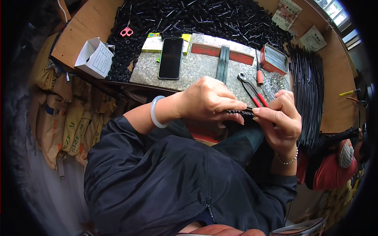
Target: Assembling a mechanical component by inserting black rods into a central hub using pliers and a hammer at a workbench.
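Note:
My left hand (214, 100), with a pale bangle at the wrist, pinches a thin black ridged strip (241, 113) in front of my lap. My right hand (280, 118), wearing a beaded bracelet, grips the strip's other end between thumb and finger. The fingers of both hands nearly meet and hide most of it. Just beyond them on the worktop (147, 72) lie pincers (252, 88) with red handles. Beside these is a tool with a red grip and a thin shaft (260, 77). Several slim dark rods (223, 63) rest across a red bar (244, 58).
A phone (171, 59) lies against a yellow-green box (151, 44). Small black tubular parts (204, 17) heap up behind, with pink scissors (126, 31) at their left. A white carton (95, 59) stands left; a red tin (274, 59) and long black rods (309, 94) lie right.

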`<state>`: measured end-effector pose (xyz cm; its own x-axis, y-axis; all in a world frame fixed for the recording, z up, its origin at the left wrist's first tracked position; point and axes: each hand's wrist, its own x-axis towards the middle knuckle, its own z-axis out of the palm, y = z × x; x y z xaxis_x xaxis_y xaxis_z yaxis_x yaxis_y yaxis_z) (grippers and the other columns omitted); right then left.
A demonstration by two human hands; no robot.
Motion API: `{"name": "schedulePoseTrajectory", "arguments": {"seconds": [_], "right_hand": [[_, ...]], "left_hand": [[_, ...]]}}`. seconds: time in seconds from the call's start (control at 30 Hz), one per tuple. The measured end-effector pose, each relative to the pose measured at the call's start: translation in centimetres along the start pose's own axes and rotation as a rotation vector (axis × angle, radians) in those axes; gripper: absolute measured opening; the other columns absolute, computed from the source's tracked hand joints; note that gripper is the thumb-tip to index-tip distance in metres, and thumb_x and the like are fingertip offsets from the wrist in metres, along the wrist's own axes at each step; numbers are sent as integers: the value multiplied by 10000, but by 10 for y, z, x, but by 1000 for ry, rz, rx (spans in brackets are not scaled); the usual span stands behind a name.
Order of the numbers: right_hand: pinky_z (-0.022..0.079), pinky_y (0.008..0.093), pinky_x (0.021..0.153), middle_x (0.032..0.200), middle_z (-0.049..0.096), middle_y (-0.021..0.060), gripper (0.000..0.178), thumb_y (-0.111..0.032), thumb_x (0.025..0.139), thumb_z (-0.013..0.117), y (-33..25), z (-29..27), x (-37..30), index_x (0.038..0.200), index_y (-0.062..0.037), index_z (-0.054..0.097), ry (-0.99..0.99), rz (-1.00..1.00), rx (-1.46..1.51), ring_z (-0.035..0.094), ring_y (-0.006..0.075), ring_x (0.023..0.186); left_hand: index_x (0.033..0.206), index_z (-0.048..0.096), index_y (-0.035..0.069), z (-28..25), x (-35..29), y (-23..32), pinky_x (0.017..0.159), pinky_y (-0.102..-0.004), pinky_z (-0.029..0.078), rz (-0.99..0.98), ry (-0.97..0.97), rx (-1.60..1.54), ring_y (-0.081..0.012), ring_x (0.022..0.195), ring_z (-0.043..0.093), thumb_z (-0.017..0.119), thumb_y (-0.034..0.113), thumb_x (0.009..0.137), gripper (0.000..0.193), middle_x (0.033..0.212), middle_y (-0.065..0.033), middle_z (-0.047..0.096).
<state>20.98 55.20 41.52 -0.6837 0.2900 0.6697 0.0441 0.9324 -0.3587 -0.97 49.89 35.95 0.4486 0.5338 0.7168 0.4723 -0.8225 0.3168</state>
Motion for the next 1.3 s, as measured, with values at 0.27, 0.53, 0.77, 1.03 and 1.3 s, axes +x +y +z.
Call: {"name": "schedulePoseTrajectory", "arguments": {"seconds": [0.27,0.53,0.77,1.03,1.3], "right_hand": [[334,309,609,661,480,-22,305,-102,621,784,-3,4,5,915,-123,709,-26,-73,-36,437,161,599],[399,328,645,740,509,35,299,-91,640,788,-5,7,9,921,-66,689,-92,-48,102,460,191,661],[398,259,543,739,504,35,287,-68,651,805,-8,12,13,917,-49,700,-62,10,211,487,150,642],[420,259,535,740,505,47,273,-36,666,796,-9,10,14,919,-32,692,-83,38,201,502,151,632],[448,313,794,1023,505,112,608,-187,647,849,-7,21,14,1169,-32,577,-35,41,426,526,203,913]], "left_hand": [[930,704,75,1,-1,1,555,-304,532,-7,-7,11,-223,642,661,776,274,720,298,774,-63,677],[897,697,103,5,-4,-6,550,-324,517,14,-31,33,-222,647,650,734,334,726,290,737,-42,651],[861,695,130,4,-2,-6,522,-322,502,18,-5,41,-211,614,638,718,363,725,270,692,-18,636],[928,690,88,-3,-3,-8,574,-336,517,-13,-123,11,-242,673,648,730,306,758,280,803,-58,669],[909,686,87,1,1,-8,521,-350,486,-66,-149,31,-238,644,640,731,349,754,307,791,-42,667]]}}
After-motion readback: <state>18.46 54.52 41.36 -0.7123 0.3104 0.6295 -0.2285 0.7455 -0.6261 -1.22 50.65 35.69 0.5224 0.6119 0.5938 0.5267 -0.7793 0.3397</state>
